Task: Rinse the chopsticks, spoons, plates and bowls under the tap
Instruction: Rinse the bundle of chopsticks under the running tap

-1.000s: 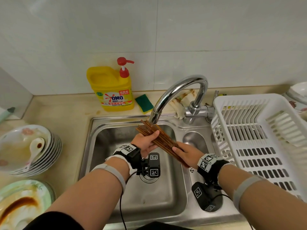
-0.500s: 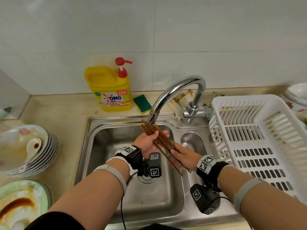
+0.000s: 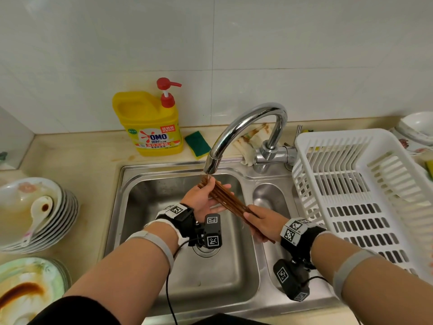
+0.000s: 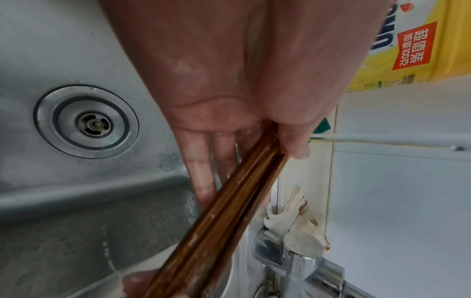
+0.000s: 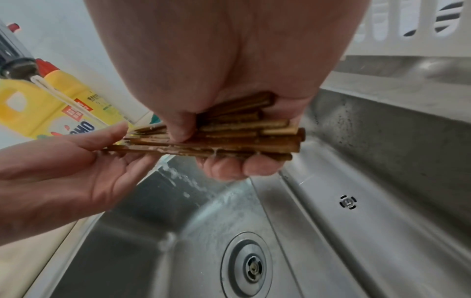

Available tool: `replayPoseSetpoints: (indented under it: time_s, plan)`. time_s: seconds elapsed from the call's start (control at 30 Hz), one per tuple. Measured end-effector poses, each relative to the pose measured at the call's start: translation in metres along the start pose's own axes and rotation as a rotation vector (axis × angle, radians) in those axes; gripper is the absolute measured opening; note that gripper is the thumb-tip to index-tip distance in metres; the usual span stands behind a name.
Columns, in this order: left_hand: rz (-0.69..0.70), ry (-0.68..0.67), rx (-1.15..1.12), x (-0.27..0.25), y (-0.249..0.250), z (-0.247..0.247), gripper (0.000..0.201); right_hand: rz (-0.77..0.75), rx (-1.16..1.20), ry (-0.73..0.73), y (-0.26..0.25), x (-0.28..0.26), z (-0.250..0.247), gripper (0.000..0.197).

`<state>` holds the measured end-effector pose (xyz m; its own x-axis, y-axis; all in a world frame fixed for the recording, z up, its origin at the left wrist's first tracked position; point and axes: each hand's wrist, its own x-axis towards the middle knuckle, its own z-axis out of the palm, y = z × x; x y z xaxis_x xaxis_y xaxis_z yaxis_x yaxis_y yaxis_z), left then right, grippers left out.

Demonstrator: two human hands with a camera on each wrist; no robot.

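Mid-frame, your right hand [image 3: 264,225] curled tight round the thick ends of the chopsticks [image 3: 226,202], anchoring the bundle over the sink [image 3: 150,207]. Your left hand [image 3: 199,201] lay straight-fingered beneath, thumb pinning them on top, likely to hold the tips in the stream from the tap [image 3: 246,118].

A beige countertop [image 3: 77,156] runs along the tiled wall, with a steel sink [image 3: 145,207] set into its middle. At the far edge stand a yellow soap bottle [image 3: 150,127] and, just right of it, a green sponge [image 3: 197,143]. A stained rag [image 3: 251,141] lies behind the tap [image 3: 246,120]. On the left sits a stack of plates [image 3: 65,221] with a spoon [image 3: 41,208] on top, and nearer, a sauce-smeared plate [image 3: 28,292]. A white basket [image 3: 365,188] rests at the right, with bowls [image 3: 417,127] beyond it.
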<state>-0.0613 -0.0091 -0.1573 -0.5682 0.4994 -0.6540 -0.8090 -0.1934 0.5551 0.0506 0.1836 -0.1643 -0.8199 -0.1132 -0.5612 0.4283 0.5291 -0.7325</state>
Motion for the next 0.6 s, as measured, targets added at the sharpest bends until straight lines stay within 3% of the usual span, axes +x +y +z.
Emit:
replayPoseSetpoints:
  time_s: [0.2,0.37,0.53,0.6]
  plan:
    - [0.105,0.125,0.035,0.001,-0.006,-0.009,0.047,-0.026,-0.069,0.002,-0.001,-0.001,-0.009,0.026]
    - [0.215,0.242,0.051,0.006,-0.005,-0.016,0.049,-0.049,-0.143,0.070,-0.007,0.007,-0.018,0.028]
    - [0.216,0.206,0.162,0.006,0.001,-0.022,0.023,-0.052,-0.376,0.056,-0.016,0.007,-0.031,0.025]
    - [0.181,0.191,0.179,0.006,0.005,-0.023,0.025,-0.041,-0.433,0.024,-0.018,0.007,-0.035,0.022]
